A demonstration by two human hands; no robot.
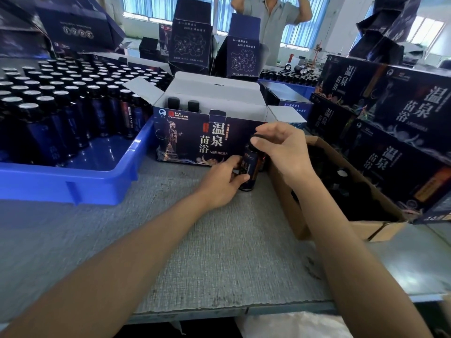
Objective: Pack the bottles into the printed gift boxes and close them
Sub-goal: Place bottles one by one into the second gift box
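A dark bottle (251, 164) with a printed label stands on the grey table in front of an open printed gift box (195, 140). My left hand (223, 181) grips the bottle's lower body. My right hand (280, 145) pinches the black cap on its top. Two capped bottles (183, 104) stand inside the box at its back left, and its white flaps are folded outward. A blue tray (73, 179) at the left holds several rows of silver-topped bottles (61, 98).
An open brown carton (341, 223) with dark caps inside sits right of my hands. Closed printed boxes (402, 113) are stacked at the far right. More dark boxes stand behind, and a person (271, 18) stands across the table.
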